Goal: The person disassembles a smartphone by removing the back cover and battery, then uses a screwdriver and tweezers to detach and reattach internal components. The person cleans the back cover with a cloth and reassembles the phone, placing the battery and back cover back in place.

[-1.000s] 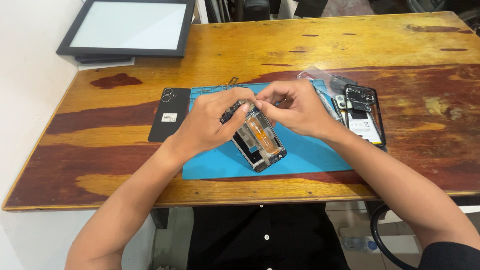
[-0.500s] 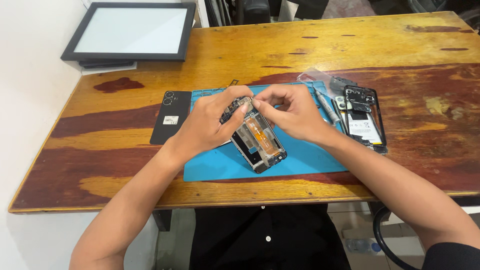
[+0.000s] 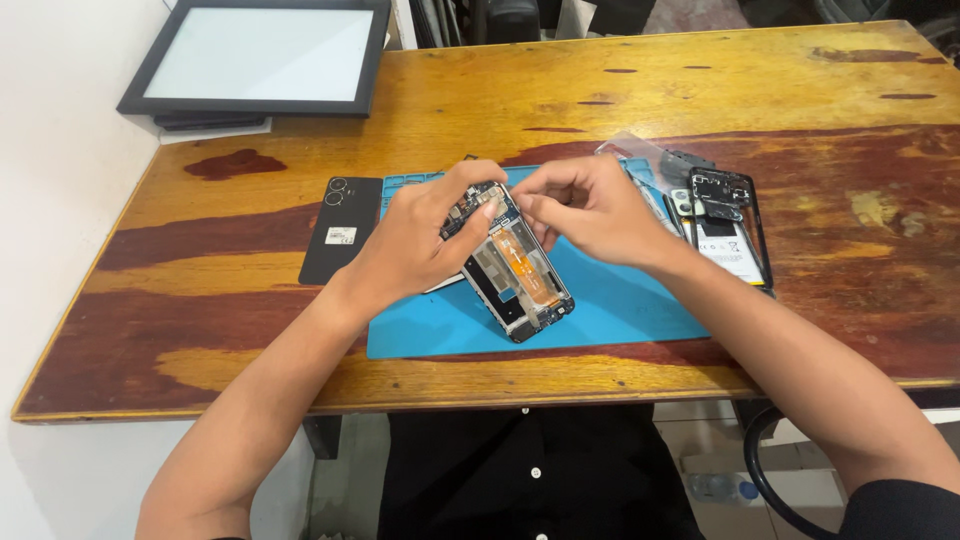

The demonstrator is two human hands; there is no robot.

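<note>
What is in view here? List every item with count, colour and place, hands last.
opened phone: 1, black frame with orange flex cable, held tilted over the mat
work mat: 1, blue, centre of the table
phone back cover: 1, black, left of the mat
phone frame with parts: 1, black, right of the mat
clear plastic bag: 1, transparent, behind the mat's right end
framed panel: 1, black frame, pale face, far left corner
wooden table: 1, yellow and reddish brown
left hand: 1, gripping the phone's top left
right hand: 1, fingertips at the phone's top
</note>
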